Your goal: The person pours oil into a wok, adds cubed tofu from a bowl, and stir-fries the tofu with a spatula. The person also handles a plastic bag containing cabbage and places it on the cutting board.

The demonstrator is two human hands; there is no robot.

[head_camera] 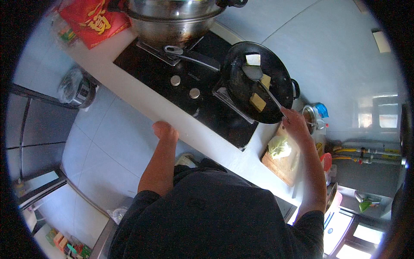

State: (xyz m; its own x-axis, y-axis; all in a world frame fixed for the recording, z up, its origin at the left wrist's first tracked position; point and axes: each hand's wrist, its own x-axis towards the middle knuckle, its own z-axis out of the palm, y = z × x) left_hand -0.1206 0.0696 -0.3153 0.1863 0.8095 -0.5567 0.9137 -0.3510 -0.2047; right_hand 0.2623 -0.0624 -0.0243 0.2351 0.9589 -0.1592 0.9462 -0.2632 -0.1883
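A black wok (233, 77) sits on the right burner of the black cooktop (207, 113), its long handle pointing left. Several tofu-like blocks (257, 102) lie inside it. My right hand (295, 124) grips the handle of a metal spatula (253, 73), whose blade is within the wok, just below a pale block (253, 59) and beside a yellowish one (266, 81). My left hand (165, 130) is at the counter's front edge with its fingers curled; whether it touches the edge or holds anything is unclear.
A large steel pot (171, 29) stands on the left burner, near a red bag (97, 26). Right of the cooktop, cut cabbage (279, 147) lies on a wooden cutting board (278, 170). Behind the board is a metal bowl (309, 118). Two knobs (194, 93) are at the cooktop's front.
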